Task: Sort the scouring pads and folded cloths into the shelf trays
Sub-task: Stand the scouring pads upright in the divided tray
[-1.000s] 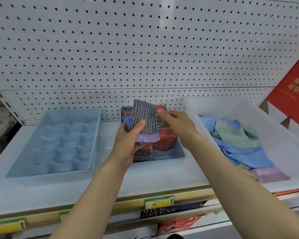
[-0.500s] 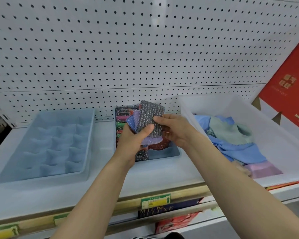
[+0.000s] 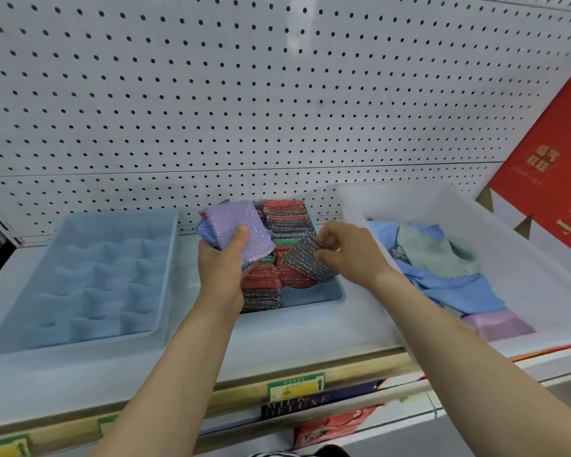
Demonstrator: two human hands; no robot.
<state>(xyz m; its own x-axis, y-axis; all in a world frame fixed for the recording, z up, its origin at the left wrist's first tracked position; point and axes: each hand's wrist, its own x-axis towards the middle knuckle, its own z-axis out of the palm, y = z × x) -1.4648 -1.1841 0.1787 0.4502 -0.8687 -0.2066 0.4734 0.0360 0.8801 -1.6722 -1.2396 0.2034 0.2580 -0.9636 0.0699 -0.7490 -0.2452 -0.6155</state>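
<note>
Grey pad [image 3: 305,263]: half second ago on top of stack in left hand, now pulled off. Right hand [image 3: 346,252] pinches it at edge, low over pad tray [image 3: 310,296], just above red pads [image 3: 261,278]. Left hand [image 3: 225,268] clamped on rest of stack; purple pad [image 3: 241,225] now on top, blue one under it. Meaning, as judgement: one pad separated, ready for slotting into row; stack still to sort. Cloths [image 3: 442,258] lie loose in bin [image 3: 524,258] at right. Divided tray [image 3: 80,282] at left, apart from both hands.
</note>
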